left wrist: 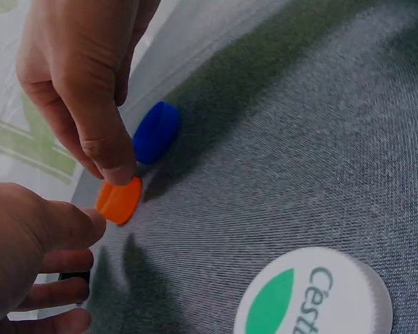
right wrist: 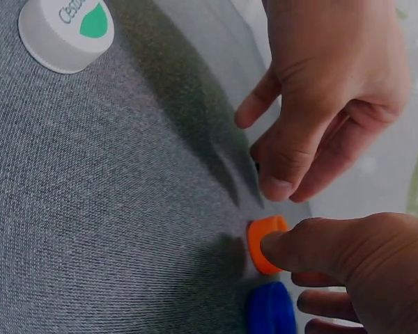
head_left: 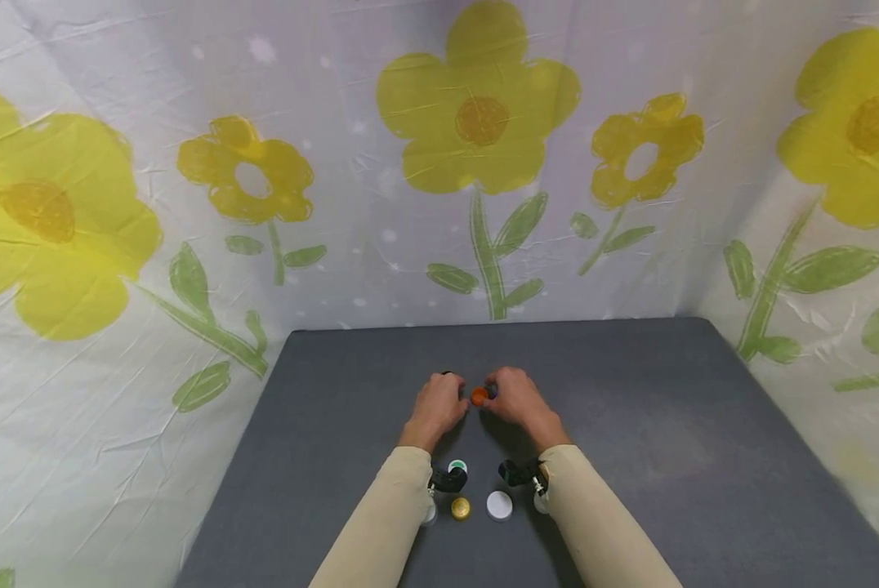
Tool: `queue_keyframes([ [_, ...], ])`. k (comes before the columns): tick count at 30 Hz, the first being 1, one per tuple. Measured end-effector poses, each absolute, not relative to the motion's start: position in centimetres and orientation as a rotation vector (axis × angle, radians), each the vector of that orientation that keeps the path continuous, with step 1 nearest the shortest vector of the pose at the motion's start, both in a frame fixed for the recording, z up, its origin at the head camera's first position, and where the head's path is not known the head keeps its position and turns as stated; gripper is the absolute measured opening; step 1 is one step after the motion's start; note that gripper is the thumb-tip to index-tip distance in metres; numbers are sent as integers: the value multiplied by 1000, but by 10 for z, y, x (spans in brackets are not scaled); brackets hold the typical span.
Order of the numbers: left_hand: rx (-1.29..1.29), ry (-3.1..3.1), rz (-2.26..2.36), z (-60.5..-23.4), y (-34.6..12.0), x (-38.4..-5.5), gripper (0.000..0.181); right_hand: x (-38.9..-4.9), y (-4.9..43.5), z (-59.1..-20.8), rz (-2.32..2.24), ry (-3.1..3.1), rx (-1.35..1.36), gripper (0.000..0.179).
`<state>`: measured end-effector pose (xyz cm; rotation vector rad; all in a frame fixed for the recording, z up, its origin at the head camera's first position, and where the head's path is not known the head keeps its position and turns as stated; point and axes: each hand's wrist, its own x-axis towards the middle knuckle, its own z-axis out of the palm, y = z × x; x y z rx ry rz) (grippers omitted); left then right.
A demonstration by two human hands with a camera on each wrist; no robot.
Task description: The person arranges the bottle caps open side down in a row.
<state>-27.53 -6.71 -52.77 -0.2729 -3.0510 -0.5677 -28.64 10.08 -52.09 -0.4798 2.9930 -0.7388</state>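
An orange bottle cap (head_left: 479, 397) stands on its edge between the two hands. My right hand (head_left: 516, 400) pinches it, the thumb (right wrist: 282, 250) lying against its open side. Close by the right fingers stands a blue cap (left wrist: 157, 132), also on edge. My left hand (head_left: 439, 406) is just left of the orange cap; in the right wrist view a small gap separates its thumb from the cap. The left fingers (left wrist: 52, 296) are spread and fairly straight. A black cap (head_left: 448, 373) sits behind them, mostly hidden.
Nearer my body lie a white cap with a green leaf print (head_left: 457, 466), a gold cap (head_left: 460, 509) and a plain white cap (head_left: 499, 505). Pale caps show partly beside each sleeve. The grey tabletop (head_left: 631, 392) meets flower-printed curtains (head_left: 351, 269) at its far edge.
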Motion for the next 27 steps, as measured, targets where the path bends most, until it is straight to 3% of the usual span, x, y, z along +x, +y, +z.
queue_keyframes([
  [4, -286, -3049, -547, -531, -65, -277, 32, -289, 100, -526, -731, 2990, -469, 25],
  [11, -272, -3016, -499, -537, -63, -278, 14, -291, 98, -530, -739, 2988, -451, 19],
  [17, -274, -3000, -513, -538, -60, -275, 21, -291, 96, -531, -731, 2987, -443, 17],
  [27, -282, -2997, -600, -539, -62, -273, 15, -288, 94, -526, -703, 2976, -446, 19],
])
